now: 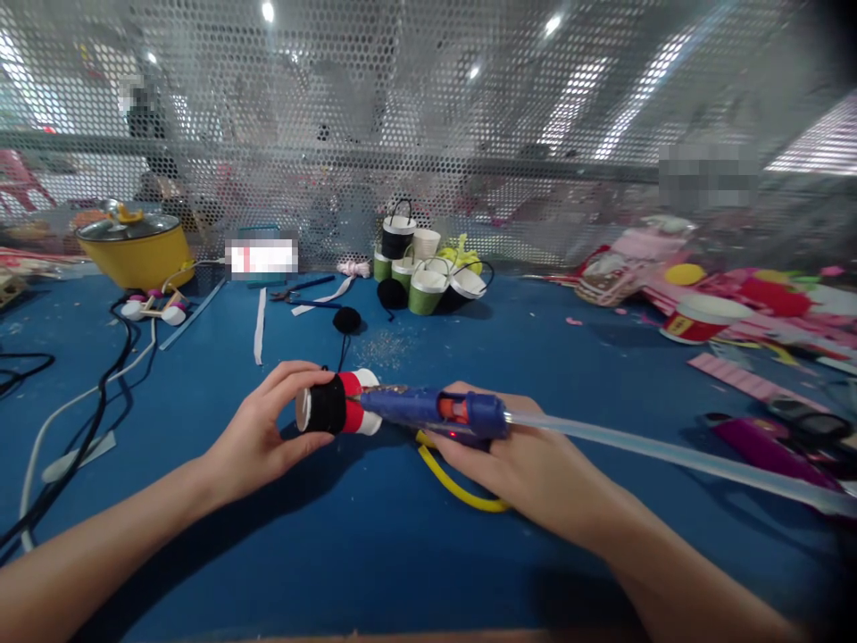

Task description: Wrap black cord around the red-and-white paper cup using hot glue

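Note:
My left hand [258, 433] is closed around a small paper cup wrapped in black [327, 406], which lies on its side above the table. A red piece [351, 386] and white rounded parts show at its right end. My right hand [528, 460] grips a blue hot glue gun [408, 405], its nozzle pointing left at the red part; whether it touches is hard to tell. From the gun's back a long clear glue stick [636, 448] runs off to the right. Just beyond the cup lies a ball of black yarn [346, 320], its strand trailing toward it.
Small green and black cups with handles [427, 290] stand grouped at the back, beside another black ball [392, 294]. Pliers [287, 296] and white strips [261, 326] lie left of them. A yellow pot [137, 254] and cables occupy the left; a paper bowl [703, 317] and pink scraps, the right.

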`<state>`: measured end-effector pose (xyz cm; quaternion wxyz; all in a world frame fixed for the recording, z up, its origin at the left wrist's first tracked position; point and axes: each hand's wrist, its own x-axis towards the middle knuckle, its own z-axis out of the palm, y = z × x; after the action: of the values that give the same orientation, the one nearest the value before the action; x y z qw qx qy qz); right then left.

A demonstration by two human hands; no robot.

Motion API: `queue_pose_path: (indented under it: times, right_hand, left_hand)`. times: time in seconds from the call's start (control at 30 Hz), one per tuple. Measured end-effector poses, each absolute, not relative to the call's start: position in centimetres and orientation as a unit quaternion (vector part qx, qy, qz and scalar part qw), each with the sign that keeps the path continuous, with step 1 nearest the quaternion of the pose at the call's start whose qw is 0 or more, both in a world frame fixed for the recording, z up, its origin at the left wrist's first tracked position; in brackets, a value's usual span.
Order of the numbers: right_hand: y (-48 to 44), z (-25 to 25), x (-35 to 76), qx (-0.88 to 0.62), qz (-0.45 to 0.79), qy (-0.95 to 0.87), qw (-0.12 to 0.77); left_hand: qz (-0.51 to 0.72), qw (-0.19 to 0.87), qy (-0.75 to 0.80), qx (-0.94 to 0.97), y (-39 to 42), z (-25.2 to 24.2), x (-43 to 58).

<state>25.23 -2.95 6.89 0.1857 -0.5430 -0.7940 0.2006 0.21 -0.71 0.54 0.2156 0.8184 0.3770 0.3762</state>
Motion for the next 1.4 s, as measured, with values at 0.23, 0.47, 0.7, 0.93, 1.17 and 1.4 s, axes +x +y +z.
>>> queue_pose_path:
  times: [0.23, 0.47, 0.7, 0.93, 1.17, 1.4]
  right_hand:
    - [-3.2, 6.7, 25.4, -0.506, 0.137, -0.825, 0.210]
    - [-3.0, 7.3, 25.3, -0.504, 0.105, -0.832, 0.207]
    - [-2.4, 6.6, 25.3, -0.466, 0.045, -0.857, 0.213]
    - [-2.5, 7.4, 25.3, -0.479, 0.069, -0.851, 0.204]
    - [-2.6, 6.7, 25.4, -0.468, 0.048, -0.851, 0.231]
    - [-2.9, 7.5, 25.1, -0.482, 0.071, -0.840, 0.240]
  left_hand:
    - [0.372, 0.173, 0.370, 0.833, -0.5, 0.4, 0.2]
    - [0.376, 0.131, 0.336, 0.854, -0.5, -0.3, 0.1]
    - [0.367, 0.120, 0.319, 0.866, -0.6, -0.4, 0.2]
    - [0.351, 0.113, 0.309, 0.877, -0.7, -0.4, 0.0]
    - [0.361, 0.135, 0.315, 0.868, -0.7, -0.4, 0.1]
    - [0.373, 0.157, 0.318, 0.857, -0.5, -0.3, 0.2]
